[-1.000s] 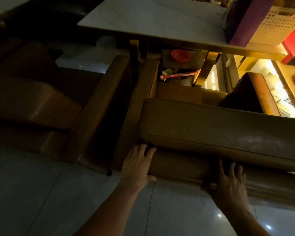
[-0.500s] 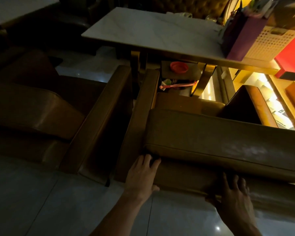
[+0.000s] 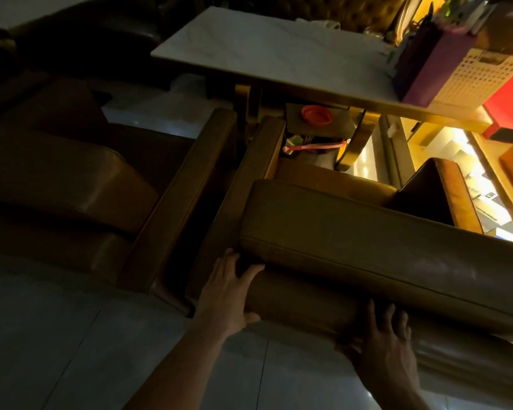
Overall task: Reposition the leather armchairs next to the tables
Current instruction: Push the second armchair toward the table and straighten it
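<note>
Brown leather armchair (image 3: 367, 241), its back toward the viewer, stands before the white marble-topped counter (image 3: 264, 54). Left hand (image 3: 228, 294) and right hand (image 3: 388, 347) press its rear panel, fingers (image 3: 373, 316) spread, tips under the cushion edge.

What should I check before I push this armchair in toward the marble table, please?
1. Hand contact: left hand and right hand both lie flat on the back of the armchair: ok.
2. Side clearance: a narrow dark gap separates it from the neighbouring armchair, and the armrests are not touching: ok.
3. Space under the table: a small stand with a red lid and a pink strap sit ahead of the seat: not ok.
4. Clearance between the seat front and the gold table leg: cannot tell.
5. Chair feet on the floor: hidden, cannot tell.
</note>
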A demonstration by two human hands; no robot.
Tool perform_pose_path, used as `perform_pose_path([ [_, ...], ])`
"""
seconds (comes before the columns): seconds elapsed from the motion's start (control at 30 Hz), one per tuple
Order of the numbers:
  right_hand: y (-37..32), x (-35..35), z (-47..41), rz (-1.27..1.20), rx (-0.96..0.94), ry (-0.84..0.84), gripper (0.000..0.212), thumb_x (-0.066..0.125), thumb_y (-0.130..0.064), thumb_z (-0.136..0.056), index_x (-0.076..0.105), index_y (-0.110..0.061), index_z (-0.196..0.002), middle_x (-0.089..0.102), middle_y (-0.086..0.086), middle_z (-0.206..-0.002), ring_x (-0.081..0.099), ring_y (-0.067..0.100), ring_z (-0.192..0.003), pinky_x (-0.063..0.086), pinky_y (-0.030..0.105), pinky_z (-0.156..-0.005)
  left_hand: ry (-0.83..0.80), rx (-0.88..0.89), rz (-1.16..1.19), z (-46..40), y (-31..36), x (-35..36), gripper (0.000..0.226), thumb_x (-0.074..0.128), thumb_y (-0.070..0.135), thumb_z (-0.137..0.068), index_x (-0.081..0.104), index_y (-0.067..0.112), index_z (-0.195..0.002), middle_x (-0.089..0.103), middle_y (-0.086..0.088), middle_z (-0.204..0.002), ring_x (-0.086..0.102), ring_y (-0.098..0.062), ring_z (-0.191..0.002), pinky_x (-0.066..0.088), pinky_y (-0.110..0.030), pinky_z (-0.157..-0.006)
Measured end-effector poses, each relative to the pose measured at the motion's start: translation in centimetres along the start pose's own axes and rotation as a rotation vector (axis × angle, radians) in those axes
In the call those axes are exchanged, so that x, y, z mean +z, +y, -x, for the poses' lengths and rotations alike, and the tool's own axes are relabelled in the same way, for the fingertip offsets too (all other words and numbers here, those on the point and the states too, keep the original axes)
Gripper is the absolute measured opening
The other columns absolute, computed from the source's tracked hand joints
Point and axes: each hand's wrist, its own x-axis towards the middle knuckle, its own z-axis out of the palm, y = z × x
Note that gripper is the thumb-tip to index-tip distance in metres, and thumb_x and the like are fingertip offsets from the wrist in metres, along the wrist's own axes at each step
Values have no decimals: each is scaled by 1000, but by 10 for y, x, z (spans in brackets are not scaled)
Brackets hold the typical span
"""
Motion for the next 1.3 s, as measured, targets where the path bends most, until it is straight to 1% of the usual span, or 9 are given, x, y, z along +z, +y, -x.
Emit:
perform_pose_path([
  [0.13, 5, -4, 4, -56, -16, -66, 118, 66, -65, -74, -8, -18, -153, 4, 25, -158, 6, 47, -143, 22, 53, -116, -32, -21, 28, 2, 6, 1, 116, 79, 70, -57, 10, 47, -146, 3, -3, -159, -5, -29, -149, 25, -52, -116],
  [0.33, 14, 12, -2, -88, -35, -1, 122, 98, -38, -37, 43, -9, -142, 45, 34, -137, 41, 60, -121, 48, 67, -87, 20, -74, 27, 2, 17, -1, 106, 78, 73, -53, 26, 44, -140, 20, -4, -149, 17, -26, -141, 33, -46, -112],
  [0.5, 13, 1, 3, -124, -50, -21, 108, 73, -52, -76, 4, -20, -153, 10, 22, -158, 10, 47, -143, 27, 52, -114, 33, -96, -12, 9, 21, 0, 102, 75, 76, -54, 29, 43, -139, 24, -4, -146, 20, -23, -135, 40, -42, -105],
  [0.63, 30, 6, 12, -128, -73, -87, 119, 98, -38, -36, 47, -9, -139, 49, 33, -135, 45, 60, -119, 50, 66, -84, 13, -121, 1, 29, 32, 8, 102, 71, 80, -56, 26, 45, -140, 20, -4, -149, 16, -24, -139, 38, -43, -107],
  [0.7, 41, 14, 18, -119, -73, -102, 119, 99, -36, -31, 51, -8, -136, 52, 33, -131, 48, 61, -114, 51, 66, -79, 16, -118, -2, 41, 37, 14, 102, 69, 82, -55, 26, 45, -141, 21, -4, -149, 17, -24, -138, 38, -43, -106],
  [0.77, 47, 16, 25, -97, -76, -35, 123, 97, -38, -40, 38, -10, -143, 47, 31, -138, 43, 58, -122, 49, 65, -87, 11, -110, -15, 48, 43, 16, 103, 68, 82, -56, 25, 44, -142, 21, -5, -148, 18, -25, -137, 38, -43, -107],
  [0.93, 42, 2, 33, -204, -64, -34, 104, 59, -55, -86, -15, -22, -150, -9, 13, -161, -7, 39, -146, 17, 45, -119, -32, -121, -35, 49, 49, 10, 103, 71, 77, -61, 20, 42, -144, 17, -6, -151, 15, -28, -140, 34, -46, -110],
  [1.1, 41, 8, 25, -180, -51, -71, 121, 94, -34, -52, 21, -14, -147, 34, 25, -150, 29, 53, -135, 42, 61, -100, -61, -116, -43, 44, 46, 11, 103, 71, 76, -63, 19, 42, -146, 16, -6, -153, 12, -30, -142, 35, -48, -110],
  [1.3, 47, 14, 13, -180, -59, -177, 134, 101, -28, -24, 39, -14, -141, 54, 34, -129, 50, 63, -111, 52, 67, -73, -100, -124, -87, 35, 44, 10, 103, 70, 75, -64, 16, 43, -146, 16, -8, -153, 12, -30, -143, 34, -46, -111],
])
